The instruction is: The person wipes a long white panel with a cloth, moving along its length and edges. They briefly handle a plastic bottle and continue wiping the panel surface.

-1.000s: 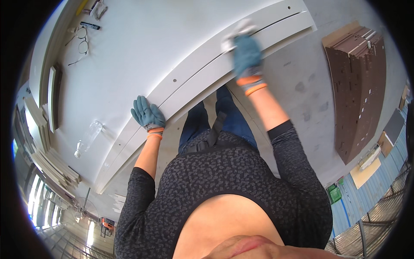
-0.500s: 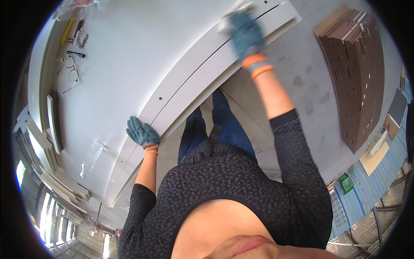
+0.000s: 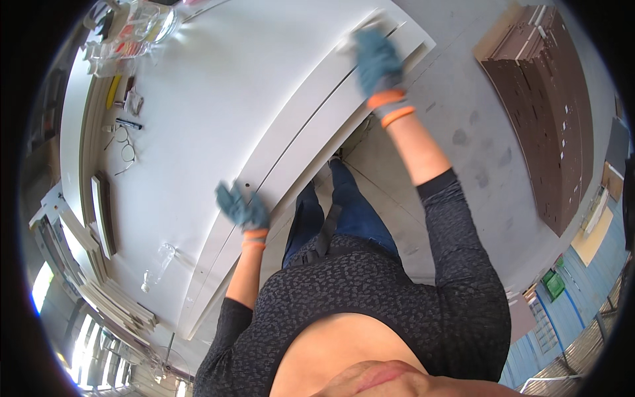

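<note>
Two long white panels (image 3: pixel 281 135) lie side by side along the near edge of the white table (image 3: pixel 172 132), with a narrow dark gap between them. My right hand (image 3: pixel 380 63), in a grey-blue glove with an orange cuff, presses a white cloth (image 3: pixel 346 45) onto the panels near their far right end. Motion smears the cloth and fingers a little. My left hand (image 3: pixel 243 206), gloved the same way, rests on the panels' nearer left part beside a small dark hole. Its fingers are stretched out and hold nothing.
A clear bottle (image 3: pixel 159 266) lies on the table at left. Glasses (image 3: pixel 127 152), a dark marker (image 3: pixel 129 124) and a yellow tool (image 3: pixel 113 92) lie farther back. Clear plastic containers (image 3: pixel 149 30) stand far left. Stacked brown panels (image 3: pixel 546 112) stand on the floor at right.
My view has shifted, bringing more of the far left containers into sight. My right hand still has the cloth near the panels' far end. My left hand now lies closer to the small dark hole.
</note>
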A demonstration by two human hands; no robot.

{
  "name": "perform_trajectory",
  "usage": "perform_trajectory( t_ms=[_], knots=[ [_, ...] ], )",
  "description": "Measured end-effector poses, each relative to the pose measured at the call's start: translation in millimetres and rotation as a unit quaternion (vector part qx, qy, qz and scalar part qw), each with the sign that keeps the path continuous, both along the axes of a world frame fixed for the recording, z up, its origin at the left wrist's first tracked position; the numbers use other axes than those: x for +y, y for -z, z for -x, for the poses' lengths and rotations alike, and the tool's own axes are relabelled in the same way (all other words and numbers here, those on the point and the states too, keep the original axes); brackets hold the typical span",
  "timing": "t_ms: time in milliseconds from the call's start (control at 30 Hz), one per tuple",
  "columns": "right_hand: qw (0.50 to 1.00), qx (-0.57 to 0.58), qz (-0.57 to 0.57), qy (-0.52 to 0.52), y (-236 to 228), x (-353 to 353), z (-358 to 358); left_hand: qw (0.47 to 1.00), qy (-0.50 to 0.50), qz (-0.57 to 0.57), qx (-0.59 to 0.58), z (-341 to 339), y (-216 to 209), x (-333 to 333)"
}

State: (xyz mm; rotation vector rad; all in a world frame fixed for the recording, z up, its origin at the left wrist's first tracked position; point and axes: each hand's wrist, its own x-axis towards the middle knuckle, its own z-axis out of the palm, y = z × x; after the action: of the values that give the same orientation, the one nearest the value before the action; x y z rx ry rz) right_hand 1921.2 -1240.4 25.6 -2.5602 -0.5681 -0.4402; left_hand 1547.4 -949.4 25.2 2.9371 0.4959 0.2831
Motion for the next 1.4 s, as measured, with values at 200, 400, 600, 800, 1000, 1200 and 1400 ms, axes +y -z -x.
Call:
perform_trajectory(
  t_ms=[200, 400, 600, 800, 1000, 1200, 1400],
  knots=[
    [0.996, 0.026, 0.059, -0.068, 12, 33, 40, 0.987, 0.131, 0.067, 0.062, -151, -17, -91],
    [0.994, -0.1, -0.007, -0.037, 2, -9, -94, 0.986, 0.153, 0.063, 0.014, -153, -3, -90],
    [0.995, 0.001, 0.099, 0.032, 9, 34, -31, 0.987, 0.141, 0.062, 0.033, -150, -5, -91],
    [0.999, -0.029, -0.004, -0.029, 10, -4, -70, 0.986, 0.151, 0.068, 0.018, -154, -5, -91],
    [0.997, -0.064, 0.046, 0.019, 1, 11, -58, 0.987, 0.146, 0.06, 0.018, -154, -7, -92],
    [0.999, -0.009, 0.053, -0.011, 10, -8, -38, 0.988, 0.148, 0.05, 0.011, -148, -5, -90],
    [0.99, -0.055, 0.092, 0.089, 7, -9, -43, 0.986, 0.156, 0.059, 0.006, -154, -3, -93]
  ],
)
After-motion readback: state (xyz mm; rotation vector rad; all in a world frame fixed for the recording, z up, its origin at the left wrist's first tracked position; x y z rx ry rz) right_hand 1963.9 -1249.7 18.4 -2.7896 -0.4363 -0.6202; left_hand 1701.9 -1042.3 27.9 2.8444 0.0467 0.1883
